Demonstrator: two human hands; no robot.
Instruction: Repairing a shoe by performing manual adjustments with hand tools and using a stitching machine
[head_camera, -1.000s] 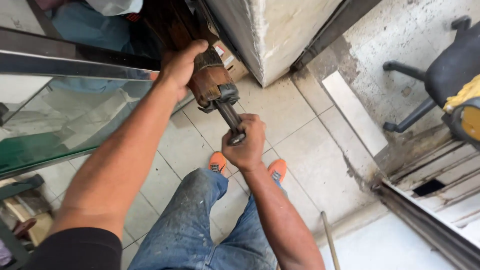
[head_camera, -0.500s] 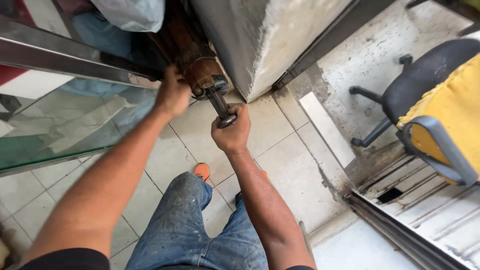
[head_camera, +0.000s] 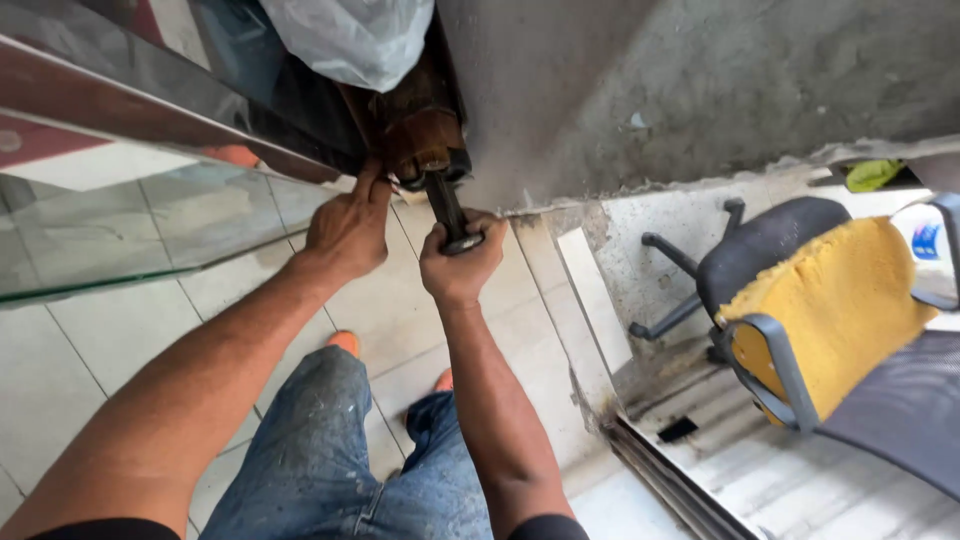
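View from above, looking down past two bare forearms to a tiled floor (head_camera: 120, 340). At far left a glass panel (head_camera: 120, 225) with a dark metal frame runs diagonally. To the right of the glass, the left hand (head_camera: 347, 228) is curled, fingers reaching up to touch the underside of a rusty brown cylindrical tool body (head_camera: 420, 135); whether it truly grips it cannot be told. A crumpled white plastic sheet (head_camera: 350, 35) hangs just above that tool body. A black side handle (head_camera: 447, 212) sticks down from the tool body, and the right hand (head_camera: 460, 268) is closed in a fist around its lower end, just right of the left hand. Below both hands are the person's legs in paint-flecked blue jeans (head_camera: 330, 460), with orange shoes (head_camera: 345, 342) on the floor. Right of the tool body rises a rough grey concrete wall (head_camera: 680, 90). Further right stands an office chair (head_camera: 850, 340) with black armrests, draped with a yellow towel-like cover.
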